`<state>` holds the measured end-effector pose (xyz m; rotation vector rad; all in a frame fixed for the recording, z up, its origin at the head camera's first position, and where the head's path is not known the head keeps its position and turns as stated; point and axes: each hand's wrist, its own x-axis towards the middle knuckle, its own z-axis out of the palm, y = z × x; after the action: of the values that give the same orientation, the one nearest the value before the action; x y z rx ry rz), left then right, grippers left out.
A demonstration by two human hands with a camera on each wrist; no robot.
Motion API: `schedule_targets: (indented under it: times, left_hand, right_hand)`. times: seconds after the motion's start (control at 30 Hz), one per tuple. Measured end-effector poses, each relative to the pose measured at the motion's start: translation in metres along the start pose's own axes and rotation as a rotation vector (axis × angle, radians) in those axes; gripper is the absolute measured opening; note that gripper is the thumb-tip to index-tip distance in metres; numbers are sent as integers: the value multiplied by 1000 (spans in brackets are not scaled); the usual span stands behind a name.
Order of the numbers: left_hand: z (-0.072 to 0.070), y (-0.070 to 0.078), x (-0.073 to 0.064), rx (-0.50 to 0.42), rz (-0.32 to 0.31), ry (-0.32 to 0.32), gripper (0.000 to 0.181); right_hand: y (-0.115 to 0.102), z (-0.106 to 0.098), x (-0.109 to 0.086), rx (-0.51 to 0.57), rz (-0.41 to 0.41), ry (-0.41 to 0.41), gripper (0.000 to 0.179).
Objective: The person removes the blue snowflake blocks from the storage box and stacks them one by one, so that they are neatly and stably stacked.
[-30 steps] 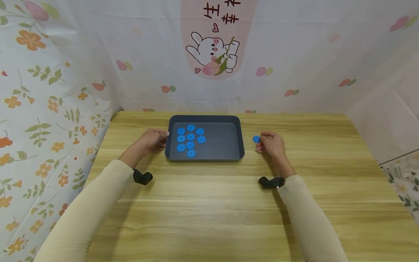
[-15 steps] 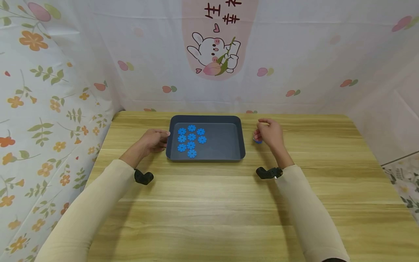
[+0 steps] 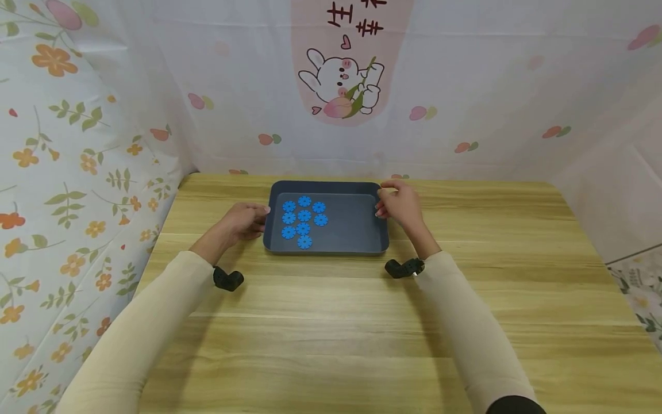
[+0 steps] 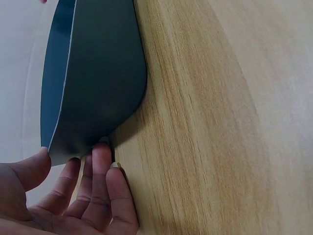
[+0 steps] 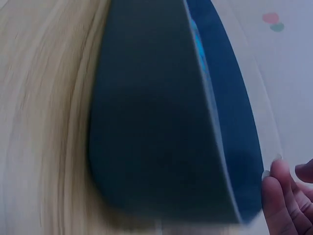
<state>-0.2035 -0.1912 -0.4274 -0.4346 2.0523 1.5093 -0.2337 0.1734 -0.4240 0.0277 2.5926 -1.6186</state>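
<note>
A dark grey rectangular tray [image 3: 351, 230] rests on the wooden table. Blue notched plastic discs [image 3: 304, 215], several of them, lie flat in its left half. My left hand [image 3: 242, 223] grips the tray's left end, thumb at the rim and fingers against the outer wall in the left wrist view. Over the tray's right rim is my right hand [image 3: 400, 204], its fingers curled with the fingertips inside the edge. The blue disc seen earlier under this hand is gone from the table and hidden in its grasp. The right wrist view shows curled fingers [image 5: 275, 200] beside the rim.
Behind the table [image 3: 331, 333] hangs a white cloth [image 3: 233, 75] with a printed rabbit, and a floral cloth [image 3: 77, 184] hangs at the left. Each wrist carries a black camera mount, as on the left [image 3: 227, 279] and right [image 3: 403, 268].
My right hand has left the spot on the table right of the tray, taken the blue disc from there and moved left over the rim. My left hand stays at the tray.
</note>
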Motion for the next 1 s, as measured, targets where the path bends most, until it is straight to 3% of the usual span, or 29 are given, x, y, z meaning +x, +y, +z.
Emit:
schedule_targets:
  times: [0.57, 1.0]
  left_hand:
    - [1, -3, 1, -6, 2, 3, 46]
    - [-1, 0, 2, -8, -1, 1, 44]
  right_hand:
    - [-11, 58, 2, -29, -22, -213, 36]
    - [-13, 86, 4, 21, 37, -340, 28]
